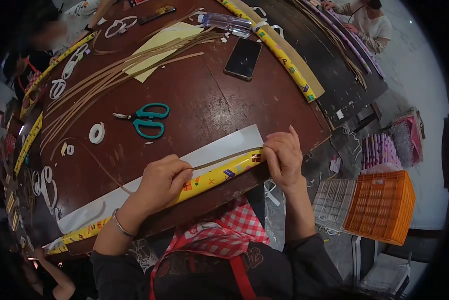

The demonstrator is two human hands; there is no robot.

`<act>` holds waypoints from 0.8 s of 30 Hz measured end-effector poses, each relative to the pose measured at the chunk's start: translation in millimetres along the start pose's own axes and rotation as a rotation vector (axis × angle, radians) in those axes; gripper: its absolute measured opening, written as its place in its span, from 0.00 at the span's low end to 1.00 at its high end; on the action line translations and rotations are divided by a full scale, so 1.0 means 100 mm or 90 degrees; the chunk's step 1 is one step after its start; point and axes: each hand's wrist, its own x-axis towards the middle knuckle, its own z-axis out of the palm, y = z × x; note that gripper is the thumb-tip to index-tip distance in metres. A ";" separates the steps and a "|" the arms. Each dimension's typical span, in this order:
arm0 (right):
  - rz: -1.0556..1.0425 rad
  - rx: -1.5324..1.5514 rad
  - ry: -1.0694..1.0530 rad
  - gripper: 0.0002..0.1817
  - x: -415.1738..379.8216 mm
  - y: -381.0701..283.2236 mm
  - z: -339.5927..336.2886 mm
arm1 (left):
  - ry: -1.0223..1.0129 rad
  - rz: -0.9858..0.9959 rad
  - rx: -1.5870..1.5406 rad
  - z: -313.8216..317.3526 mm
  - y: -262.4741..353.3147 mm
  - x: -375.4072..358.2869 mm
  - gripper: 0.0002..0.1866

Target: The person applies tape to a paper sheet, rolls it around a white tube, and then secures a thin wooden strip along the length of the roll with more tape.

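A long yellow patterned sheet with a white back (234,138) lies along the table's near edge, its printed side (214,177) facing me. Along it runs a thin brown strip (219,159), stretched between my hands. My left hand (162,182) is closed, pinching the strip between thumb and curled forefinger above the yellow sheet. At the sheet's right end, my right hand (283,156) is closed with its fingertips on the strip's end and the sheet's corner. The strip's loose tail (97,162) curves away to the left across the table.
Teal-handled scissors (147,120) and a white tape roll (97,133) lie beyond my left hand. Farther off are brown strips (109,75), a phone (243,59), a plastic bottle (227,24) and another yellow roll (289,67). An orange crate (379,207) stands at right; other people work around the table.
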 end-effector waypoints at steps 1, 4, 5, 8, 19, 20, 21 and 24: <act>0.003 0.002 -0.007 0.04 0.00 0.00 0.01 | 0.002 0.001 0.000 0.00 0.00 0.00 0.05; 0.003 0.007 -0.022 0.04 0.03 -0.02 0.00 | 0.005 0.018 0.006 0.00 -0.05 0.01 0.03; 0.000 0.008 -0.029 0.04 0.04 -0.02 0.00 | 0.006 0.017 0.006 0.00 -0.05 0.01 0.03; 0.002 0.002 -0.025 0.04 0.04 -0.01 0.02 | 0.005 0.021 0.001 0.00 -0.05 0.01 0.03; 0.067 -0.029 -0.049 0.03 0.08 0.10 0.02 | 0.046 -0.024 0.007 -0.03 -0.04 0.03 0.05; 0.090 -0.032 -0.055 0.03 0.09 0.12 0.01 | 0.045 -0.023 0.007 -0.03 -0.05 0.03 0.05; 0.091 -0.033 -0.055 0.03 0.12 0.14 0.00 | 0.067 -0.019 0.020 -0.02 -0.06 0.03 0.05; 0.111 -0.034 -0.113 0.03 0.19 0.17 -0.02 | 0.088 -0.023 0.046 -0.02 -0.03 0.03 0.05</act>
